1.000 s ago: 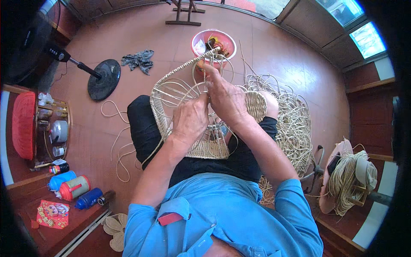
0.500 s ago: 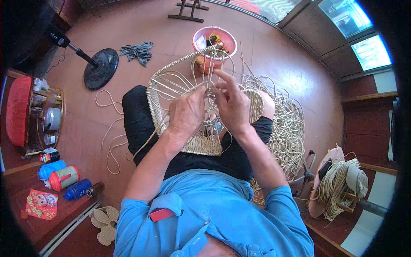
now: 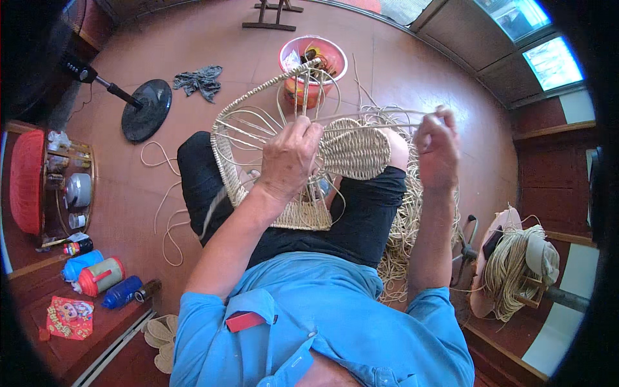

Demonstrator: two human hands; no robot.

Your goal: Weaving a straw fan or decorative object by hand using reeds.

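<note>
A half-woven straw-coloured piece rests on my lap, with a cord-wrapped curved edge and open strands fanning across its upper left. A tightly woven petal-shaped part juts out on its right. My left hand is closed on the strands at the piece's centre, its fingertips partly hidden. Out to the right, above the cord heap, my right hand is closed on a cord. Doubled lengths of that cord stretch from beside my left hand to my right fingers, which are slightly blurred.
Loose cord lies heaped right of my legs. Ahead stands a pink bucket holding small items. A fan base and a grey cloth are at upper left. Coiled cord hangs at right; bottles lie at left.
My right hand has moved from the centre of the weaving out to the right, drawing the cord along. My left hand stays at the centre, and the petal-shaped part is now uncovered.
</note>
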